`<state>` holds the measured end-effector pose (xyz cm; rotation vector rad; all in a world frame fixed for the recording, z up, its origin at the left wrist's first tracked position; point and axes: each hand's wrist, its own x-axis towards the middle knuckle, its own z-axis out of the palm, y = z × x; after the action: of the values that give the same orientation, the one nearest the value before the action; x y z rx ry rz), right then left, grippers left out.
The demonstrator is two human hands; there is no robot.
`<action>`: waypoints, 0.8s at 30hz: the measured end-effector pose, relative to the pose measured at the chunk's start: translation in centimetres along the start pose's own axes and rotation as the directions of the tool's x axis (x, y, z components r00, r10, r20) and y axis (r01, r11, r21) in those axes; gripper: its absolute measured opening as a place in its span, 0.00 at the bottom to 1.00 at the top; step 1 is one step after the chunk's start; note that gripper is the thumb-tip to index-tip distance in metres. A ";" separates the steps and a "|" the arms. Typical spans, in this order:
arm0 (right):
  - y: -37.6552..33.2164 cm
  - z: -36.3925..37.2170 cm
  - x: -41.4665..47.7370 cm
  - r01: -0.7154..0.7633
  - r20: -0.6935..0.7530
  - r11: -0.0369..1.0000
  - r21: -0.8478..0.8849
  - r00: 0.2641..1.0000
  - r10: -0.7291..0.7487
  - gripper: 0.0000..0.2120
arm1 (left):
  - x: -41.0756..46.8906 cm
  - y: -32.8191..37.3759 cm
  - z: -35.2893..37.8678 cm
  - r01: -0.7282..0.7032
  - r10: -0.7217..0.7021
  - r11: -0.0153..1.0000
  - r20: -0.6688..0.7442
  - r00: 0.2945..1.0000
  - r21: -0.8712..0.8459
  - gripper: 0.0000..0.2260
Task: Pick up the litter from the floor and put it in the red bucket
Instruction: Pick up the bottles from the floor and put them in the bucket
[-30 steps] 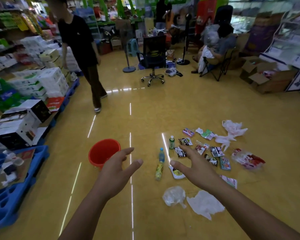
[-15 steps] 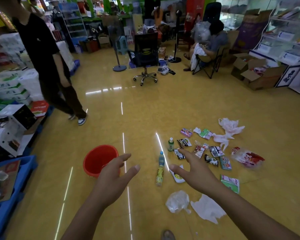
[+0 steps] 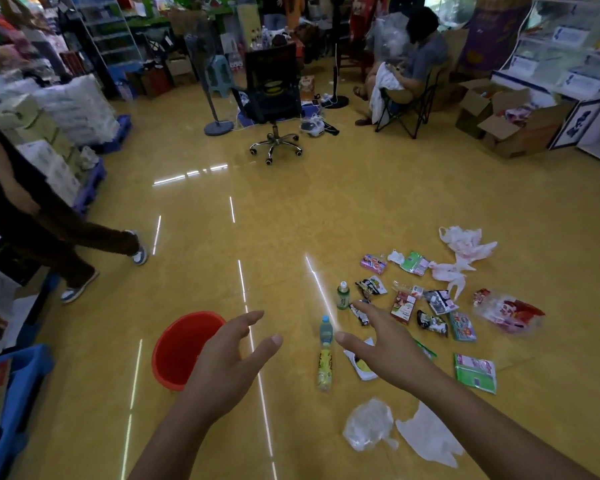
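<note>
Litter lies scattered on the yellow floor, right of centre, none of it in the red bucket. Nearest the middle, a yellow bottle lies on its side with a blue-capped bottle just above it. A green bottle stands upright a little further off. Small snack wrappers spread rightward from there to a green packet, a red-and-clear bag and crumpled pink bags. Closer to the camera sit a clear plastic bag and a white plastic sheet.

The bucket stands upright on the floor left of the 2 near bottles, its right side hidden behind the left hand. That hand hovers with fingers spread and straight, holding nothing. The right hand is likewise spread and empty, held over a white wrapper beside the yellow bottle; whether it touches anything cannot be told.

Further out, a walking person's legs cross the left side, a black office chair stands in the background, a seated person is behind it to the right, and open cardboard boxes sit at far right.
</note>
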<state>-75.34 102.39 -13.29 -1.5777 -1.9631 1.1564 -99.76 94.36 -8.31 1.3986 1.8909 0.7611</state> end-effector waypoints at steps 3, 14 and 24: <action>0.1 -0.2 2.3 -0.010 -0.005 1.000 -0.003 1.000 0.010 0.36 | 2.6 0.0 0.2 -0.007 0.007 1.000 0.028 1.000 0.014 0.30; 2.1 0.9 9.7 -0.068 -0.027 0.997 -0.045 0.997 0.067 0.38 | 12.2 -1.5 2.1 -0.062 0.057 0.997 0.106 0.993 0.042 0.27; 9.8 8.8 19.5 -0.120 -0.080 0.988 -0.097 0.990 0.112 0.37 | 23.1 -10.9 9.0 -0.131 0.116 0.989 0.191 0.975 0.071 0.28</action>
<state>-81.48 117.70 -30.13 -1.7820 -1.9323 1.0390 -103.91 114.42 -26.06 1.5940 1.7210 0.5926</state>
